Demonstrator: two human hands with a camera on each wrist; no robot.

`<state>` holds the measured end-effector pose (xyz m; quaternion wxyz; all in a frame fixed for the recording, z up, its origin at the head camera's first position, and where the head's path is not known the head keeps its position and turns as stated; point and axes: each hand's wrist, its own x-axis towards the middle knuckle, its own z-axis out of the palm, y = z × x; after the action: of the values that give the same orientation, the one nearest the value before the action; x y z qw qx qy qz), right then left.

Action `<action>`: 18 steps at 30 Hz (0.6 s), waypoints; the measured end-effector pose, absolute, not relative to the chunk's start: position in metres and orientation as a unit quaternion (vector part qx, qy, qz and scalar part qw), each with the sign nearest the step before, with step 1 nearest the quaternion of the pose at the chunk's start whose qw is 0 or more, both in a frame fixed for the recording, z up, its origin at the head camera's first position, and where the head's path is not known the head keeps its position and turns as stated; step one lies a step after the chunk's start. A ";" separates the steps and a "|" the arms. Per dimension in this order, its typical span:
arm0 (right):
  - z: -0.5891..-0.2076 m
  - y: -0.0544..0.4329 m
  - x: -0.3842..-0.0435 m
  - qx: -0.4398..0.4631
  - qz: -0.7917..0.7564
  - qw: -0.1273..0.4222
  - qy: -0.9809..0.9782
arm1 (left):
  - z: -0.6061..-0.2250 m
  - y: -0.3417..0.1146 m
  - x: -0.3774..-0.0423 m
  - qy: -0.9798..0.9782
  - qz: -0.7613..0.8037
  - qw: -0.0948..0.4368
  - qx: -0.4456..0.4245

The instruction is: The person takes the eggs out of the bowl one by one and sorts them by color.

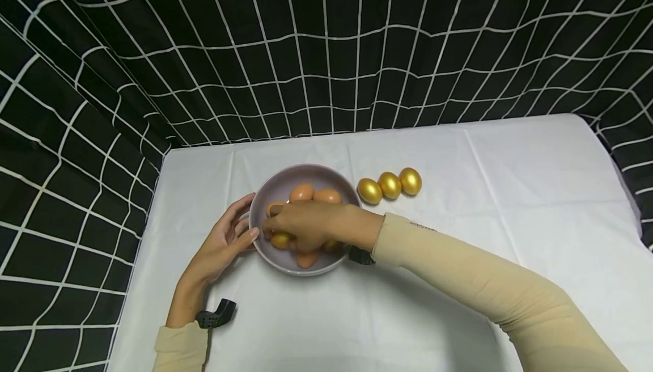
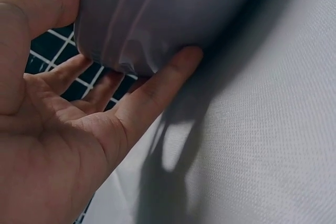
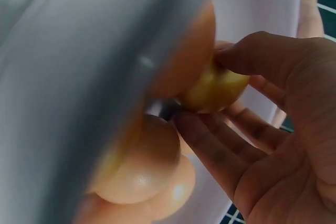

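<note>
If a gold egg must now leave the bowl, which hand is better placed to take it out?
Probably the right hand: it reaches inside the bowl and pinches a gold egg. The left hand is outside, holding the bowl at its side.

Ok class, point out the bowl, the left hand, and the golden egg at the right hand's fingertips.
Bowl (image 1: 306, 173): head view, far inner wall.
Left hand (image 1: 223, 247): head view, middle of hand.
Golden egg (image 3: 219, 92): right wrist view, visible middle.
</note>
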<state>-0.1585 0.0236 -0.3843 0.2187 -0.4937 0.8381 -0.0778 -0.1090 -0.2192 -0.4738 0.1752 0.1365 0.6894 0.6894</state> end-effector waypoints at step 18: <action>-0.370 0.064 -0.173 -0.450 -0.268 0.150 0.839 | -0.477 -0.220 -0.109 0.680 0.700 0.174 0.133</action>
<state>-0.1726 0.0635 -0.3699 0.1497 -0.4498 0.8388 -0.2679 -0.1089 -0.2197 -0.4768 0.1736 0.1331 0.6796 0.7002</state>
